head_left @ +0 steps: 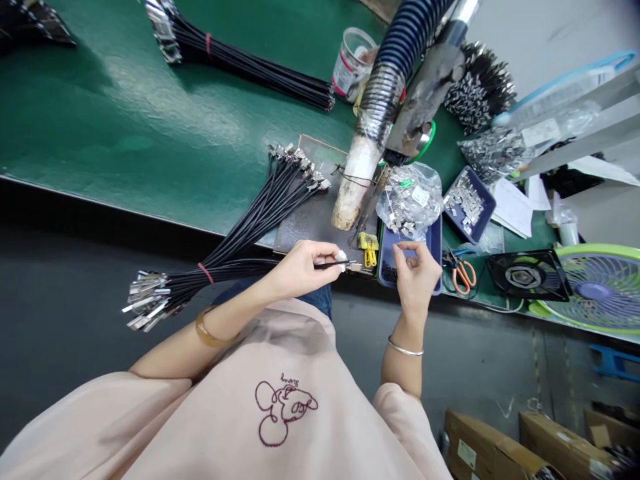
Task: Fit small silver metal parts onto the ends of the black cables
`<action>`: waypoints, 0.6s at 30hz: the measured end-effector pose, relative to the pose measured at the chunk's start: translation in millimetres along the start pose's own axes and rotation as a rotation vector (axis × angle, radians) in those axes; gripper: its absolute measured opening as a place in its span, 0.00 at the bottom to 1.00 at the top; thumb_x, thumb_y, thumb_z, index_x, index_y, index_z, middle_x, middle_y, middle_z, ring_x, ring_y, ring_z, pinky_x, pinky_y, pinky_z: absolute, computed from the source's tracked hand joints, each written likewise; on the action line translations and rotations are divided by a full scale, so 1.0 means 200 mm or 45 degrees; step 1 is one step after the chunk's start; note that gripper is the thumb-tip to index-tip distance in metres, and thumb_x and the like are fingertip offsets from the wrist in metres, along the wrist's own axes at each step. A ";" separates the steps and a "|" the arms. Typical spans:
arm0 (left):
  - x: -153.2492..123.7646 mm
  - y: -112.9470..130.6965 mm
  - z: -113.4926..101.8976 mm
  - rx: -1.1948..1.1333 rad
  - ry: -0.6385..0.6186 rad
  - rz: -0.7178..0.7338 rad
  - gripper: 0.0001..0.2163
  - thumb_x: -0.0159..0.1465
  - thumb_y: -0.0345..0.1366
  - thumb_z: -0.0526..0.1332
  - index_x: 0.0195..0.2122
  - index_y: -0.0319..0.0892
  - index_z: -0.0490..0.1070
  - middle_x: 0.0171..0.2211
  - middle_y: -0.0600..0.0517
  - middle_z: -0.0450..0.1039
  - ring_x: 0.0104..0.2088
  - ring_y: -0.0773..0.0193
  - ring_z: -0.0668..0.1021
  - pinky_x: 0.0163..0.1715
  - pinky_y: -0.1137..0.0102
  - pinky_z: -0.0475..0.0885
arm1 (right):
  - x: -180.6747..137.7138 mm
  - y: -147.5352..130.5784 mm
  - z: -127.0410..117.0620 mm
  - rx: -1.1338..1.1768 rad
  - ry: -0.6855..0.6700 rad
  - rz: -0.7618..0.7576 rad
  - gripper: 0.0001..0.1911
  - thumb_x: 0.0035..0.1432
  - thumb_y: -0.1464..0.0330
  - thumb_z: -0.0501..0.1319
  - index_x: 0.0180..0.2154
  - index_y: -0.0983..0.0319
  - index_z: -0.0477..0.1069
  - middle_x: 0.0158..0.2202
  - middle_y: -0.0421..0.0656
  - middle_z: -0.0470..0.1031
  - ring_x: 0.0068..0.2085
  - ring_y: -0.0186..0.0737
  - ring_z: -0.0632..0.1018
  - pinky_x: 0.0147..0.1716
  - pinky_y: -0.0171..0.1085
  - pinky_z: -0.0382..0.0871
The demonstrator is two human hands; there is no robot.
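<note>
A single black cable (333,265), its metal end pointing right, is pinched in the left hand (300,269) at the bench's (125,127) near edge. The right hand (415,277), fingers curled together, pinches something small over a blue tray (436,241); a tied cable bundle (225,257) overhangs the edge leftward.

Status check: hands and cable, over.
Left hand pinching black cable by its end. Right hand over blue tray, fingertips pinched; contents unclear. Cable bundle across bench edge.

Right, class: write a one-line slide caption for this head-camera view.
Left hand pinches a black cable from the bundle; right hand fingers a small part over a blue tray.
</note>
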State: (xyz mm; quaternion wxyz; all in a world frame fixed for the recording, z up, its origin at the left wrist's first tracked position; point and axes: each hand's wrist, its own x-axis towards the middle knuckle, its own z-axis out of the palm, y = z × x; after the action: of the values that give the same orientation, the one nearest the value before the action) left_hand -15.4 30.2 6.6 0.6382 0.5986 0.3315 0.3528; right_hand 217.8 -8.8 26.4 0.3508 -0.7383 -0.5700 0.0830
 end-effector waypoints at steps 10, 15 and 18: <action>-0.01 0.03 0.03 0.075 0.154 -0.037 0.05 0.54 0.29 0.60 0.23 0.37 0.66 0.22 0.57 0.62 0.24 0.73 0.66 0.26 0.77 0.61 | -0.29 -0.24 0.17 0.519 -0.026 0.045 0.06 0.60 0.63 0.65 0.36 0.58 0.76 0.25 0.35 0.72 0.19 0.27 0.63 0.21 0.31 0.60; -0.01 0.03 0.02 0.104 0.090 -0.062 0.05 0.54 0.29 0.59 0.23 0.38 0.64 0.21 0.58 0.60 0.24 0.73 0.64 0.26 0.77 0.59 | -0.32 -0.23 0.22 0.280 -0.031 -0.257 0.06 0.64 0.66 0.63 0.40 0.58 0.78 0.26 0.37 0.74 0.22 0.30 0.66 0.27 0.34 0.66; -0.01 0.03 0.01 0.126 0.019 -0.063 0.05 0.53 0.29 0.59 0.22 0.38 0.64 0.21 0.58 0.57 0.24 0.73 0.62 0.25 0.77 0.58 | -0.31 -0.23 0.21 0.251 -0.073 -0.320 0.05 0.65 0.67 0.61 0.38 0.58 0.77 0.29 0.39 0.75 0.26 0.33 0.72 0.31 0.35 0.68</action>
State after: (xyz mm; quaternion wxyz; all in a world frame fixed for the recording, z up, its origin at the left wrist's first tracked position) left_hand -14.4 27.7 13.5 0.6139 0.6184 0.3680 0.3243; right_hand 139.4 -42.8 6.1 0.4129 -0.6204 -0.6569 0.1150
